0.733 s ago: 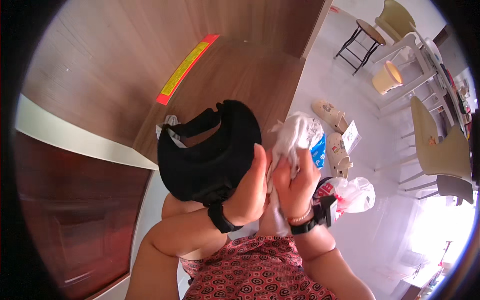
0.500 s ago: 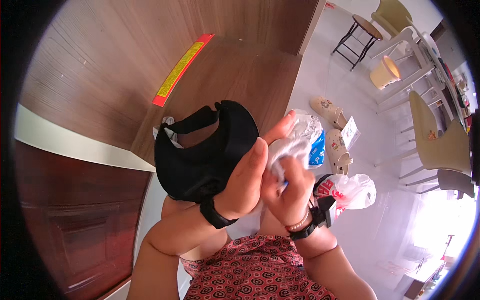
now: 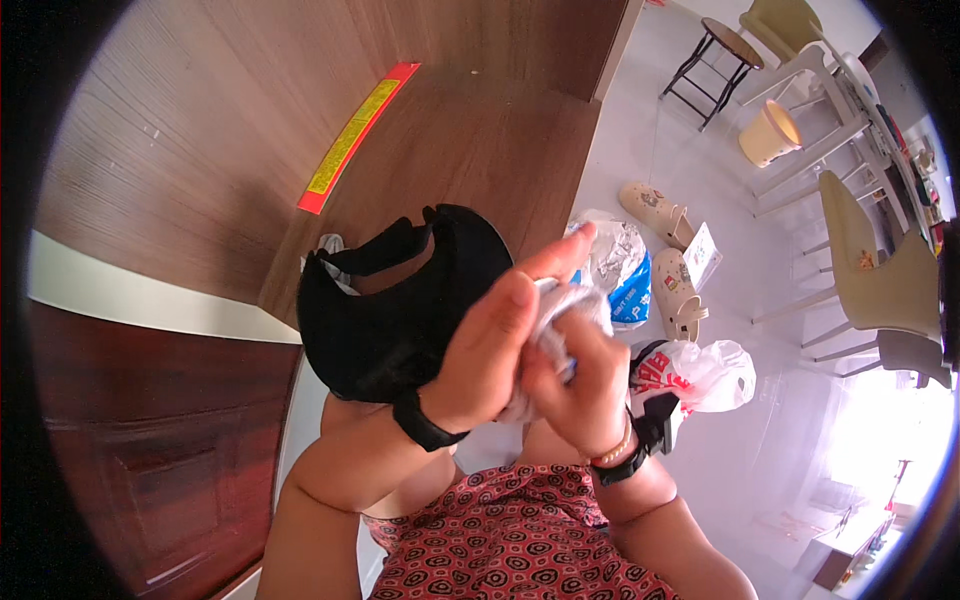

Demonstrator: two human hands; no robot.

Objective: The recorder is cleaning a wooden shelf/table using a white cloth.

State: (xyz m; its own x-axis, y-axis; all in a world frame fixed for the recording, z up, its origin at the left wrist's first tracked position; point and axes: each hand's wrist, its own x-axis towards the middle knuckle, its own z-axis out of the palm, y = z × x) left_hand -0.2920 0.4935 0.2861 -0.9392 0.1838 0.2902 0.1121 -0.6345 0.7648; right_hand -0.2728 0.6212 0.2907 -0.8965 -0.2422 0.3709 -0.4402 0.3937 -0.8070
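My left hand [image 3: 485, 355] is raised with fingers stretched out, its palm against a crumpled white cloth [image 3: 585, 300]. My right hand [image 3: 578, 390] has its fingers curled round that cloth, pressed toward the left palm. A black visor-shaped item [image 3: 370, 350] with a strap lies just left of and behind my left hand; whether that hand grips it is hidden. Below are my knees and red patterned clothing [image 3: 510, 540]. Beyond the hands sits a crumpled silver, white and blue bag [image 3: 630, 290].
Wooden ledge [image 3: 490, 150] with red-and-yellow strip [image 3: 350, 135]; dark red door [image 3: 150, 440] at left. On the right floor: cream clogs [image 3: 650, 210], a white plastic bag [image 3: 720, 380], yellow bucket [image 3: 768, 135], round stool [image 3: 730, 45], chairs [image 3: 875, 300] at a table.
My right hand has bunched the white cloth lower, against my left palm. The left fingers have risen into sight above it. The view has shifted slightly.
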